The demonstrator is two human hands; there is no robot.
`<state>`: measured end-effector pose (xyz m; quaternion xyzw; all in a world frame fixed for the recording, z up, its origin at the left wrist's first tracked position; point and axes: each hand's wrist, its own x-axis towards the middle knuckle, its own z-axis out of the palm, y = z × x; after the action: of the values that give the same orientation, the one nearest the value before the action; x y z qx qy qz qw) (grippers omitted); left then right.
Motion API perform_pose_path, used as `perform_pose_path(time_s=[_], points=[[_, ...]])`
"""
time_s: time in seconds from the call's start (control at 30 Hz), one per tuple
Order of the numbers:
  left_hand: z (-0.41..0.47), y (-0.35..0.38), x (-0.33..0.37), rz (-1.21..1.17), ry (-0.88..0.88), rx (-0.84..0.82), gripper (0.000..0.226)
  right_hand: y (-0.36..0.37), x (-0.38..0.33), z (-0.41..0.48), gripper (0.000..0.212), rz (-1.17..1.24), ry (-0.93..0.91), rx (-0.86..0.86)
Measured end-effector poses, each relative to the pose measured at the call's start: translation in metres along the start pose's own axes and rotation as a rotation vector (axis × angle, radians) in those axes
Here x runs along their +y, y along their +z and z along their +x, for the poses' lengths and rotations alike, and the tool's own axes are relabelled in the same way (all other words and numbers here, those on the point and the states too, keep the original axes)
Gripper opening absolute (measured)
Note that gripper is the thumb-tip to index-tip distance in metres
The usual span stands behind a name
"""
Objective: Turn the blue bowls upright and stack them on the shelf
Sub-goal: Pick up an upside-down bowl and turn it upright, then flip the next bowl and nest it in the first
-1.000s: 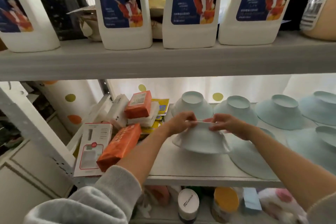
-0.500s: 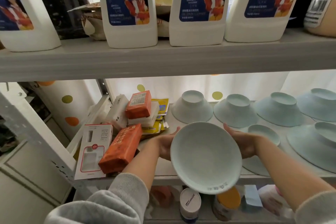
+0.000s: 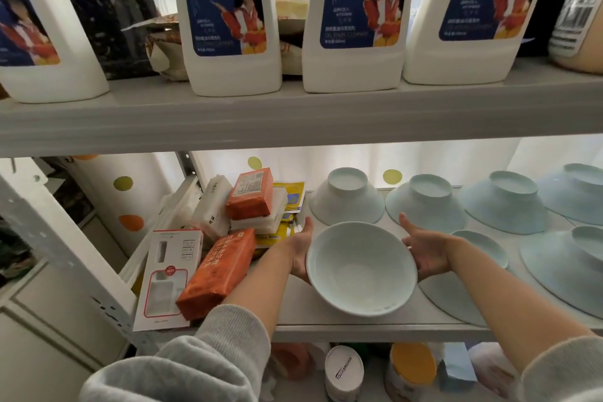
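Seven blue bowls on the middle shelf (image 3: pixel 359 328). One upright bowl (image 3: pixel 360 268) is near the front lip, mouth up; whether its foot touches the board cannot be told. Six upside-down bowls (image 3: pixel 427 206): four in a far row along the back, the rightmost cut by the frame edge; two nearer on the right, one partly behind the right forearm.

Left hand (image 3: pixel 300 250): palm against the upright bowl's left wall, thumb straight up beside the rim. Its fingers are hidden behind the bowl, so the grip cannot be told. Right hand (image 3: pixel 427 250): spread, palm toward the right wall, thumb clear of the rim, fingertips reaching under it.

Room: bare strip of board between the upright bowl and the front lip; a gap to the far row; upper shelf (image 3: pixel 293 117) overhead. The left side is crowded with two orange packs (image 3: pixel 217 274) and one white box (image 3: pixel 166 277), the nearer pack just beside the left forearm. Four white bottles (image 3: pixel 228 26) stand on the upper shelf.
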<state>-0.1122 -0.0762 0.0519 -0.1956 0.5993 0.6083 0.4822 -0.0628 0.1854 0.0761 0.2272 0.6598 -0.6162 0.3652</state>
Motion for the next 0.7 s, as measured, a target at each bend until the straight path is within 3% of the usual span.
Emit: perform_pose_path(time_s=[0.07,0.1,0.17,0.23,0.3,0.4,0.6,0.7], points=[[-0.007,0.007,0.011,0.132,0.088,0.182,0.097,-0.001,-0.010,-0.002,0.089,-0.143,0.031,0.110],[-0.011,0.012,0.018,0.268,0.200,0.332,0.087,-0.002,-0.017,-0.002,0.087,-0.261,-0.007,0.254],[-0.015,0.019,0.034,0.636,0.480,0.671,0.064,-0.004,-0.028,0.003,0.080,-0.564,-0.245,0.672],[-0.013,0.022,0.043,0.978,0.676,0.864,0.058,-0.004,-0.037,0.008,0.074,-0.857,-0.541,0.922],[-0.004,0.024,0.049,1.236,0.709,0.876,0.073,-0.004,-0.045,0.020,0.075,-1.142,-0.711,0.909],[0.022,0.026,0.060,1.415,0.686,0.858,0.077,-0.003,-0.057,0.052,0.072,-1.418,-0.667,0.843],[0.074,0.025,0.092,1.544,0.634,0.868,0.073,-0.003,-0.078,0.112,0.053,-1.432,-0.613,0.718],[0.087,0.020,0.103,1.495,0.771,0.804,0.056,-0.008,-0.085,0.128,0.045,-1.273,-0.714,0.660]])
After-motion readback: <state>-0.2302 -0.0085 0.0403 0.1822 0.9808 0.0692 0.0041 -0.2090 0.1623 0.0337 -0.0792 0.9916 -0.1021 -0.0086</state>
